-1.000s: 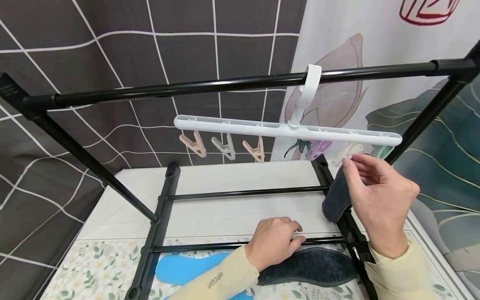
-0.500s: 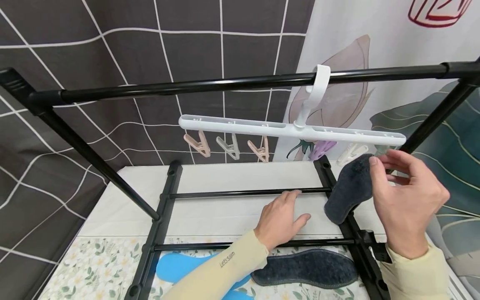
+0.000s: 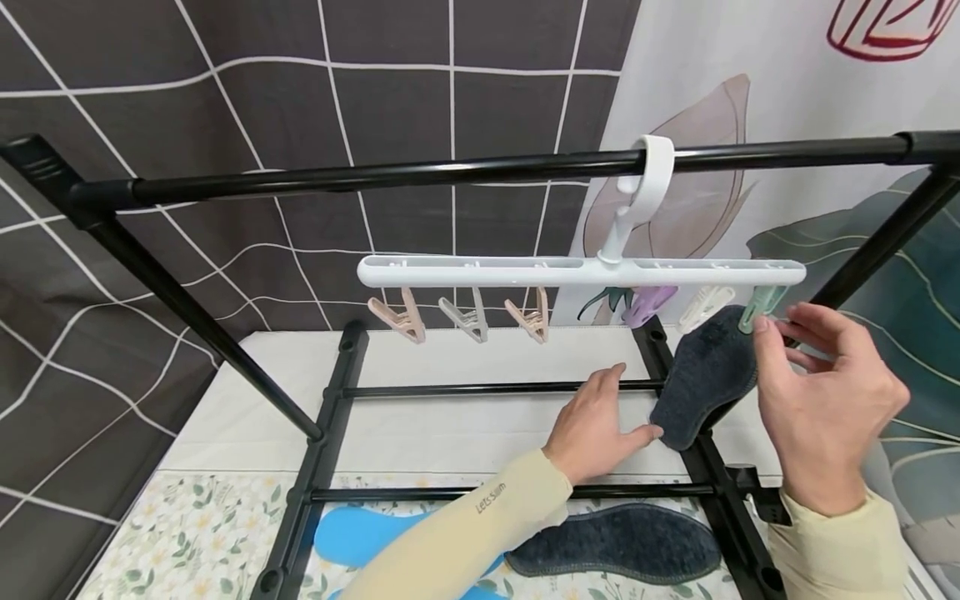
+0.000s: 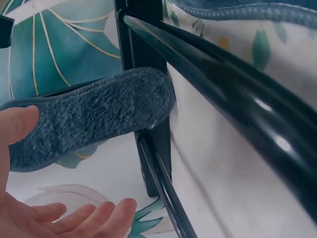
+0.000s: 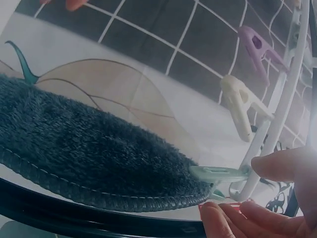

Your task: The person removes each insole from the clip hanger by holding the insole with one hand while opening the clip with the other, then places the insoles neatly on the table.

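Note:
A dark blue fleece insole (image 3: 705, 379) hangs at the right end of the white clip hanger (image 3: 480, 272), its top edge caught in a green clip (image 5: 218, 173). Right by that clip is my right hand (image 3: 828, 400); in the right wrist view its thumb and fingers stand apart, with the insole beyond them. My left hand (image 3: 596, 425) is spread beside the insole's lower end, thumb tip right at its edge in the head view. A second dark insole (image 3: 618, 543) lies flat below, next to blue insoles (image 3: 367, 533) partly covered by my left sleeve.
The hanger hooks over the black top rail (image 3: 405, 175) of a rack. Other clips dangle from it, including a white clip (image 3: 707, 307) and a purple clip (image 3: 648, 305). Lower crossbars (image 3: 495, 389) run under my hands; curtains (image 3: 247, 117) hang behind.
My right hand has moved right and down, bringing the insole and its green clip into sight. The hanger now sits level. My left hand has moved up and right to the insole.

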A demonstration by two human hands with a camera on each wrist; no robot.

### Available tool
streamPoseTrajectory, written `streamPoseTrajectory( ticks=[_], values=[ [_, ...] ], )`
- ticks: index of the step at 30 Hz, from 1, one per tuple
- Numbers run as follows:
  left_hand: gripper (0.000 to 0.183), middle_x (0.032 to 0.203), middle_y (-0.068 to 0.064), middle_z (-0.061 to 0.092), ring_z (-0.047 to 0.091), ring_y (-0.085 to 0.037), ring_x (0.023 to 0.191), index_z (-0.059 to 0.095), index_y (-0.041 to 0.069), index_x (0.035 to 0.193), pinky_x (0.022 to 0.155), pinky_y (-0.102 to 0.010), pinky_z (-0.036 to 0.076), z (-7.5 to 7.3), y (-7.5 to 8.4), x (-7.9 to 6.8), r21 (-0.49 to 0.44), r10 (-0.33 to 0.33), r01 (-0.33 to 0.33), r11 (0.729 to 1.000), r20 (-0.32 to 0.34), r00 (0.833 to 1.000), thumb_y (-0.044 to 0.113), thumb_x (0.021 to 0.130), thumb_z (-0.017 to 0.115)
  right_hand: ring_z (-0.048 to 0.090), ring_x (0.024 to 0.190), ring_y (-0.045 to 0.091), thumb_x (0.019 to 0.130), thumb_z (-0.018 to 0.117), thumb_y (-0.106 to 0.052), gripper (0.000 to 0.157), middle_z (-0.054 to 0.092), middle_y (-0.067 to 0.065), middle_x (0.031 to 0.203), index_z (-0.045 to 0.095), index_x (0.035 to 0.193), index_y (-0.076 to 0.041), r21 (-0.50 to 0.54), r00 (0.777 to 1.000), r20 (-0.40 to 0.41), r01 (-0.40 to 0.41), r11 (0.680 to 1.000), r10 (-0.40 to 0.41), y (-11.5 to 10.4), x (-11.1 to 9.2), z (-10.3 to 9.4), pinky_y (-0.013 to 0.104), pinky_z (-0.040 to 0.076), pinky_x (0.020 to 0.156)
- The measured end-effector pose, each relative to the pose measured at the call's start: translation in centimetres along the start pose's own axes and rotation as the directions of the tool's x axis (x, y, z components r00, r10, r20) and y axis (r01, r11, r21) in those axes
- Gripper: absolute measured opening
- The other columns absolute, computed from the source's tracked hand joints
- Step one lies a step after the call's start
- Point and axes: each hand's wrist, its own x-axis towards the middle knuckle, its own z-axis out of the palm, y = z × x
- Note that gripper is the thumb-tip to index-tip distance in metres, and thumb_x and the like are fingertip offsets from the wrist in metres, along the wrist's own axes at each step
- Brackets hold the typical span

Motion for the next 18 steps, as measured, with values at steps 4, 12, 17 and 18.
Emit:
streamPoseTrajectory(
  ticks=[4, 12, 17, 18],
  values=[
    [0.087, 0.143, 0.0, 0.036, 0.038, -0.012, 0.128, 0.023, 0.015, 0.147, 0.097, -0.026, 0.045, 0.3, 0.6, 0.7, 0.003, 0.004, -0.004, 1.0, 0.033, 0.999, 0.061, 0.082, 0.057, 0.056, 0.086, -0.014, 0.082, 0.067, -0.026, 0.032, 0.068, 0.005, 0.103, 0.067, 0.113, -0.018, 0.006, 0.999, -0.007, -0.052, 0.999, 0.052, -0.1, 0.0, 0.3, 0.005, 0.047, 0.078],
    [0.093, 0.149, 0.003, 0.026, 0.029, -0.011, 0.134, 0.014, 0.018, 0.149, 0.104, -0.027, 0.037, 0.9, 1.8, 1.9, -0.057, 0.017, -0.012, 0.998, 0.1, 0.995, 0.063, 0.08, 0.057, 0.057, 0.083, -0.014, 0.083, 0.067, -0.022, 0.033, 0.068, 0.01, 0.102, 0.065, 0.114, -0.013, 0.033, 0.995, -0.003, -0.101, 0.994, 0.101, -0.5, 0.1, 0.3, 0.009, 0.049, 0.08],
    [0.097, 0.15, 0.001, 0.025, 0.026, -0.01, 0.135, 0.014, 0.016, 0.149, 0.107, -0.023, 0.033, 1.6, 2.2, 2.4, -0.073, 0.049, -0.041, 0.997, 0.109, 0.993, 0.062, 0.078, 0.06, 0.056, 0.082, -0.016, 0.083, 0.067, -0.023, 0.035, 0.068, 0.009, 0.103, 0.064, 0.116, -0.014, 0.026, 0.995, 0.002, -0.104, 0.994, 0.104, -0.6, 0.1, 0.3, 0.008, 0.049, 0.08],
    [0.097, 0.149, 0.001, 0.025, 0.026, -0.01, 0.135, 0.014, 0.015, 0.149, 0.106, -0.022, 0.033, 1.7, 2.2, 2.5, -0.068, 0.057, -0.05, 0.996, 0.109, 0.992, 0.062, 0.078, 0.06, 0.055, 0.082, -0.016, 0.083, 0.067, -0.023, 0.035, 0.068, 0.009, 0.103, 0.064, 0.116, -0.013, 0.023, 0.995, 0.0, -0.102, 0.995, 0.102, -0.5, 0.1, 0.4, 0.008, 0.049, 0.08]
  ],
)
